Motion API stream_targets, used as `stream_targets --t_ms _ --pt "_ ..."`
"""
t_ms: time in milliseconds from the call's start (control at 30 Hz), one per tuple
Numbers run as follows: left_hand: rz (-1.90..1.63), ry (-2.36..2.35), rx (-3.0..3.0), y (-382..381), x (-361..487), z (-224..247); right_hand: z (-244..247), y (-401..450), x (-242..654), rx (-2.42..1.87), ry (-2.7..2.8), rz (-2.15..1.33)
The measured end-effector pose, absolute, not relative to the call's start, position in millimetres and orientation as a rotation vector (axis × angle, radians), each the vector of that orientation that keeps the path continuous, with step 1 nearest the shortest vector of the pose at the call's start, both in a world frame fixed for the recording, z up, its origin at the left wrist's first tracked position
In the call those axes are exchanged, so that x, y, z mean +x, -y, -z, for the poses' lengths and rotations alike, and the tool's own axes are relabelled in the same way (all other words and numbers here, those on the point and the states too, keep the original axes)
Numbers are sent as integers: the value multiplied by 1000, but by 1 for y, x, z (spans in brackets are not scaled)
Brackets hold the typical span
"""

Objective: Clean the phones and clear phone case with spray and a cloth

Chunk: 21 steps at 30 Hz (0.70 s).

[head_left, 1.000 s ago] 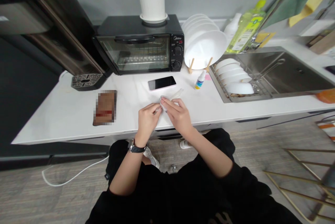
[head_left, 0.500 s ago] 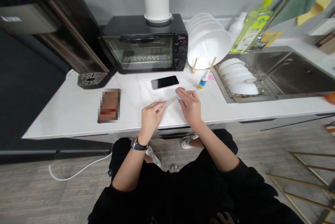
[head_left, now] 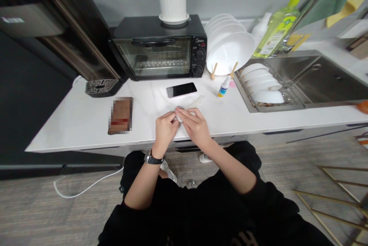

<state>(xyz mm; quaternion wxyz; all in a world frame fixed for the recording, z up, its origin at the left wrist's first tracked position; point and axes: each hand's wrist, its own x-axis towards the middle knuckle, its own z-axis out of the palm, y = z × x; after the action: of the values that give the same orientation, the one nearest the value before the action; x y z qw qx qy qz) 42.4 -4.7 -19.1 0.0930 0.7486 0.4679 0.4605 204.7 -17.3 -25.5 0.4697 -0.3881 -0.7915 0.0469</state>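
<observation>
My left hand (head_left: 166, 128) is closed, pinching the near end of a thin, see-through piece that looks like a clear phone case (head_left: 196, 102). Its far end sticks out beyond my fingers, tilted up to the right over the counter. My right hand (head_left: 195, 125) presses against the case close to my left fingertips, with a small pale cloth or wipe (head_left: 179, 117) partly hidden under its fingers. Behind the hands a phone (head_left: 181, 90) lies with its dark screen up. To the right stands a small spray bottle (head_left: 224, 87) with a blue and yellow label.
A pixelated brown item (head_left: 120, 115) lies on the white counter (head_left: 77, 123) at left, near a dark drink machine (head_left: 100, 87). A toaster oven (head_left: 158, 58) and racked white plates (head_left: 230, 54) stand behind. The sink (head_left: 330, 81) with bowls (head_left: 267, 96) is at right.
My right hand has moved left and toward me along the case, from its far end to beside my left fingers. The far end now shows. My left hand has hardly moved.
</observation>
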Motion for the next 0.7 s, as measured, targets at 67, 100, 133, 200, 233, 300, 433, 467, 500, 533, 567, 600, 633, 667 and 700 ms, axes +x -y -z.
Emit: stream_targets --t_ms 67,100,133,200,233,300,433,467,500,533,567,600,633,667,700 --pt "-1347 -1361 2190 6 44 18 24 6 219 -1013 1890 -108" --pt "-1347 -1345 2173 6 44 18 23 0 227 -1057 1853 -112" --pt "-1350 -1334 2159 7 44 19 22 -6 234 -1104 1808 -118" --pt "-1351 -1332 2146 6 44 21 20 -16 246 -1172 1738 -132" --pt "-1353 -1338 2143 6 44 21 19 -19 250 -1183 1720 -135" --pt "-1354 -1349 2137 5 43 23 19 -23 256 -1176 1712 -133" --pt "-1353 -1358 2113 5 44 22 20 -22 253 -1182 1700 -124" --pt "-1351 -1357 2108 6 44 21 20 -20 250 -1183 1699 -120" --pt "-1349 -1355 2105 6 44 20 21 -17 246 -1175 1706 -117" --pt "-1346 -1354 2105 6 44 20 21 -13 240 -1155 1719 -114" --pt "-1339 -1358 2107 6 44 19 21 -7 233 -1125 1741 -115" --pt "-1329 -1369 2113 6 44 19 21 -1 225 -1086 1771 -121" --pt "-1323 -1386 2122 6 43 20 21 6 216 -1045 1806 -133" --pt "-1321 -1403 2133 6 43 20 20 13 208 -1008 1841 -150" --pt "-1326 -1415 2145 6 42 21 20 20 199 -981 1870 -171"
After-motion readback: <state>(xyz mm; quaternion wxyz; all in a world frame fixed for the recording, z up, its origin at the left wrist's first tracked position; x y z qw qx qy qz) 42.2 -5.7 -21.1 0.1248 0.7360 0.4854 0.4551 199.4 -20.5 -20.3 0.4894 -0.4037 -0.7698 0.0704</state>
